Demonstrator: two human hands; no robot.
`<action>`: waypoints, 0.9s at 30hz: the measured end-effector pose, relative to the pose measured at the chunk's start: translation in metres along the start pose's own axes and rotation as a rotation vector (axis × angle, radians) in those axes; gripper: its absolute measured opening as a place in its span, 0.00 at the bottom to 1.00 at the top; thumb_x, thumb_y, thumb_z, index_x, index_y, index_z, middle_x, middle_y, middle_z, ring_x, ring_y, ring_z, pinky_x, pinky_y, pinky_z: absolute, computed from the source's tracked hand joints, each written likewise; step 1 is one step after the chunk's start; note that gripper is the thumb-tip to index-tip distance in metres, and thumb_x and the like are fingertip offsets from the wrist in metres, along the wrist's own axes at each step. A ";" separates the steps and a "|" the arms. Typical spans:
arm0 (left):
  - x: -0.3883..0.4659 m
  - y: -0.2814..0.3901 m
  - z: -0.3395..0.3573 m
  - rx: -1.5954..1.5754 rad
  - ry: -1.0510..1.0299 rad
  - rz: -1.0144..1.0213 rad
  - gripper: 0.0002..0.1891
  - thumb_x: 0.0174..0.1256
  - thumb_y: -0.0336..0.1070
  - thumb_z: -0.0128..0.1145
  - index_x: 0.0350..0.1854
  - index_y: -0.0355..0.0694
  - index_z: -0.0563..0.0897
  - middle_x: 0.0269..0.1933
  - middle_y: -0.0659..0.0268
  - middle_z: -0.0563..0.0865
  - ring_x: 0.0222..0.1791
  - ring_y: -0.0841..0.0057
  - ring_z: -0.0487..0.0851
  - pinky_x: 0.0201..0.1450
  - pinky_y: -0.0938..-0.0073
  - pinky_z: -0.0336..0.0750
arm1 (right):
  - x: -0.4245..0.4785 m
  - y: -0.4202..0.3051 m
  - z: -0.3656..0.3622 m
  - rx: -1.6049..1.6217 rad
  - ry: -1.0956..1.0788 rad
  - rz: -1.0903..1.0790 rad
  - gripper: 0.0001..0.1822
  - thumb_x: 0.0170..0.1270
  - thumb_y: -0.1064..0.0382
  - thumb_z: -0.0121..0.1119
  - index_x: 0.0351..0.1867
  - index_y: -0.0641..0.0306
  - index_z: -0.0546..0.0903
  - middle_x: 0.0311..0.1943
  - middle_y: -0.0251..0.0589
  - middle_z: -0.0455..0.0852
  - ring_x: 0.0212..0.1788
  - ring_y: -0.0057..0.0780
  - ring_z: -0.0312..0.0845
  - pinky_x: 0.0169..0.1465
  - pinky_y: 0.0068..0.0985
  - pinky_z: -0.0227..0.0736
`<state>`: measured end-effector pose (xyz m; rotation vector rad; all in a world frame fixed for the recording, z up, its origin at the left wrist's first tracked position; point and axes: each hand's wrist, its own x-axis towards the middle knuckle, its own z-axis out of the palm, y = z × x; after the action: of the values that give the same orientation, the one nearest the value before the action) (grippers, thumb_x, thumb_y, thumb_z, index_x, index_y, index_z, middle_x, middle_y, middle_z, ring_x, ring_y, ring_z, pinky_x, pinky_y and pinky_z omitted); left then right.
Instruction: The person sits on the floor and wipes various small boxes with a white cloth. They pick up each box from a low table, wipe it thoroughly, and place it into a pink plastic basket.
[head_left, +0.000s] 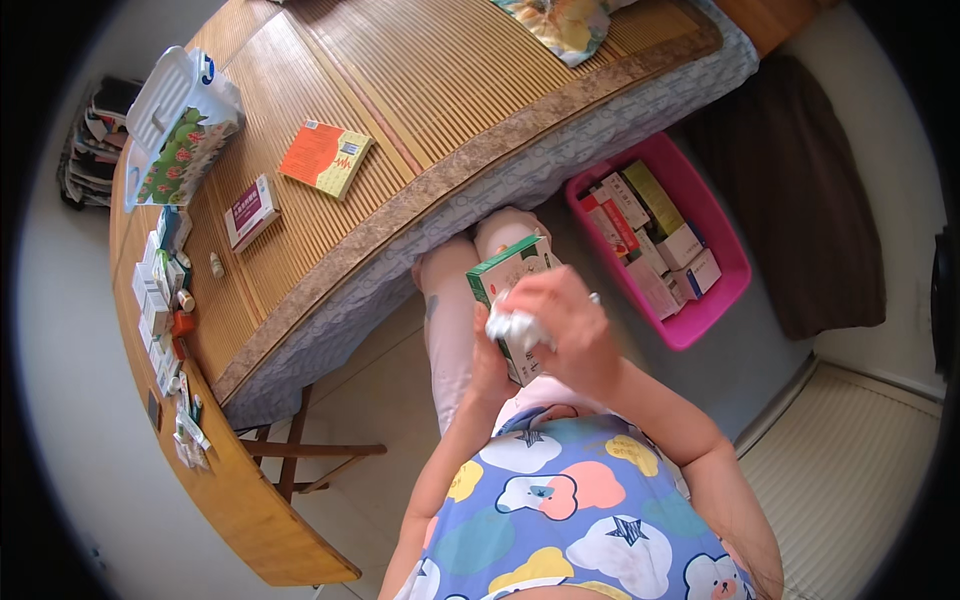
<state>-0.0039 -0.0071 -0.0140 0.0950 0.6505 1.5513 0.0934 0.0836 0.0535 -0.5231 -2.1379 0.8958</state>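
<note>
My left hand (495, 367) grips a green and white cardboard box (504, 271) above my lap, its fingers along the box's left side and lower end. A crumpled white cloth or tissue (517, 324) is bunched in my right hand (574, 326) and lies against the face of the box. The right hand is slightly blurred and covers much of the box. On the bamboo mat ahead lie an orange and yellow box (324, 159) and a maroon and white box (252, 213). A small bottle (217, 265) stands near them.
A pink plastic tub (679, 334) holding several boxes sits on the floor to the right. At the left are a lidded plastic container (180, 142), a row of small boxes and bottles (154, 296), and a wooden table (262, 525). Brown fabric (802, 202) hangs at the right.
</note>
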 end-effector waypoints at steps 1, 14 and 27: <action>0.003 0.003 0.004 -0.078 0.006 -0.031 0.42 0.70 0.74 0.42 0.75 0.47 0.63 0.64 0.60 0.77 0.62 0.69 0.79 0.62 0.65 0.77 | -0.003 -0.003 0.002 0.077 -0.052 -0.031 0.26 0.37 0.81 0.65 0.43 0.59 0.85 0.43 0.42 0.84 0.46 0.44 0.81 0.50 0.34 0.78; 0.009 0.012 0.011 -0.156 0.000 0.003 0.43 0.69 0.75 0.41 0.72 0.41 0.67 0.65 0.55 0.77 0.62 0.61 0.78 0.63 0.61 0.76 | -0.014 0.012 0.007 0.115 -0.122 -0.225 0.14 0.46 0.74 0.66 0.38 0.62 0.84 0.41 0.37 0.84 0.47 0.37 0.80 0.49 0.33 0.79; 0.027 0.016 -0.004 -0.440 0.071 0.127 0.39 0.69 0.69 0.51 0.68 0.39 0.70 0.62 0.46 0.80 0.60 0.50 0.80 0.66 0.44 0.72 | -0.024 -0.007 0.004 0.000 0.002 -0.205 0.19 0.44 0.74 0.68 0.42 0.60 0.85 0.42 0.37 0.82 0.47 0.37 0.80 0.51 0.34 0.78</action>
<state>-0.0232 0.0182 -0.0188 -0.2551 0.3509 1.7934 0.1050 0.0627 0.0458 -0.2980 -2.1441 0.7801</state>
